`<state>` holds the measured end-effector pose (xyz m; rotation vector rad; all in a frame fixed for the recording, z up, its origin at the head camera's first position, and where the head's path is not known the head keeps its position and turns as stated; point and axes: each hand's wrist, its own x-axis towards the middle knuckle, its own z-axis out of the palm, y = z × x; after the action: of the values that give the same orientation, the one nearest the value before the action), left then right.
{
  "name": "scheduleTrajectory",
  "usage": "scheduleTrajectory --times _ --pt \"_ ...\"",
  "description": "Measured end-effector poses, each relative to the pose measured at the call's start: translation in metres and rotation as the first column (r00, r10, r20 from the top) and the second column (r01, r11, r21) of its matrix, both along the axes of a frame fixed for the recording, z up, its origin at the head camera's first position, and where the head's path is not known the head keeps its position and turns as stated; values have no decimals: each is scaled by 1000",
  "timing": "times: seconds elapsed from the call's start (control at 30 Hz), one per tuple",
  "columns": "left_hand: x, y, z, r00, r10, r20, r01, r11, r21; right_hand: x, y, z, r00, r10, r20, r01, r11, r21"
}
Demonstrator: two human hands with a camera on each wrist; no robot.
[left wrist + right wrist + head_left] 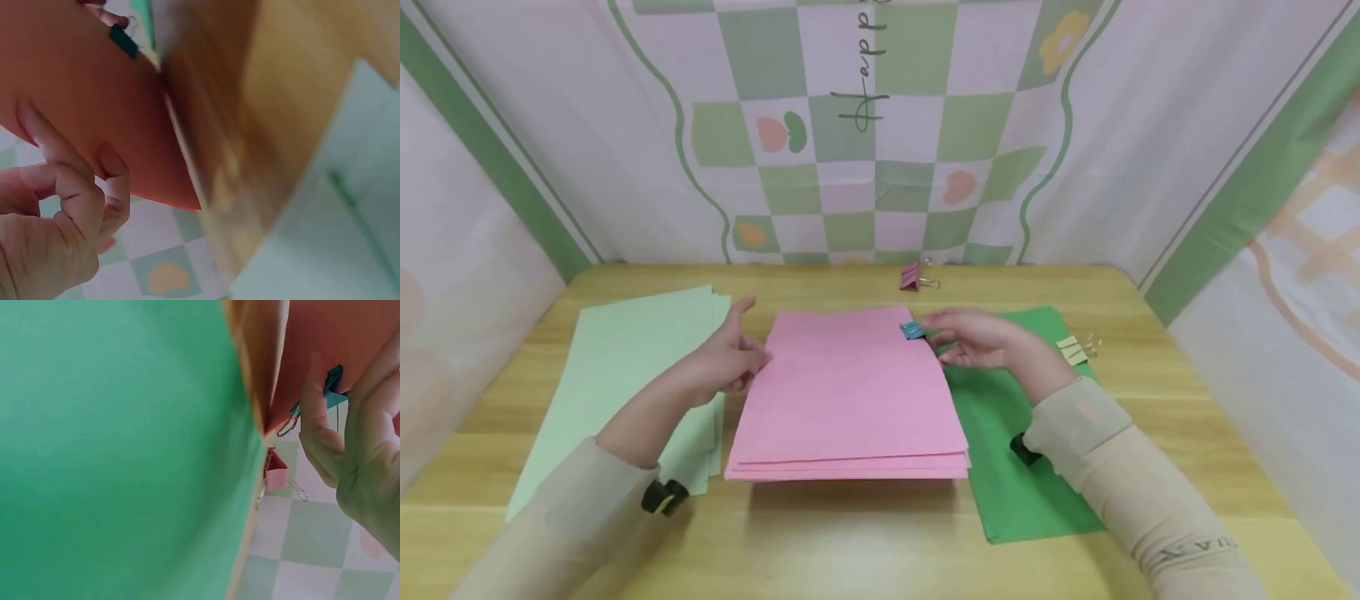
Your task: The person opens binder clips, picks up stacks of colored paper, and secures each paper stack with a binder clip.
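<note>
A stack of pink paper sheets (850, 383) is raised over the table, its near edge casting a shadow. My left hand (726, 362) holds the stack's left edge, one finger pointing away from me. From the left wrist view, its fingers (59, 140) reach along the underside of the pink sheets. A blue binder clip (913, 330) sits on the far right edge of the stack. My right hand (973, 337) has its fingertips at that clip and the paper edge. In the right wrist view a wire handle of the clip (336, 387) shows beside a finger.
Pale green sheets (625, 358) lie at the left, under my left forearm. Dark green sheets (1022, 483) lie at the right, with a yellow binder clip (1073, 350) on their right side. A magenta binder clip (910, 277) stands at the table's back edge, before a checkered cloth (842, 183).
</note>
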<state>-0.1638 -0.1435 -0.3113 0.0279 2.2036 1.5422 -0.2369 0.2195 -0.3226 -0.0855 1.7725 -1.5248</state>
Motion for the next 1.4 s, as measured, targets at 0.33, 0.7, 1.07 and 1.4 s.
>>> scheduleTrajectory --times 0.33,0.7,1.07,1.4 --pt "0 -4 -38 993 -119 3 118 986 -114 4 -7 -15 996 78 -38 -71 984 163" --pt "-3 10 -33 947 -305 -106 188 789 -585 5 -5 -7 990 119 -72 -103 975 199" --pt "3 14 -21 921 -375 -109 188 671 -717 6 0 -7 985 144 -92 -121 968 218" --pt "5 -30 -1 844 -461 -274 156 700 -697 -10 17 5 975 119 -185 -66 960 274"
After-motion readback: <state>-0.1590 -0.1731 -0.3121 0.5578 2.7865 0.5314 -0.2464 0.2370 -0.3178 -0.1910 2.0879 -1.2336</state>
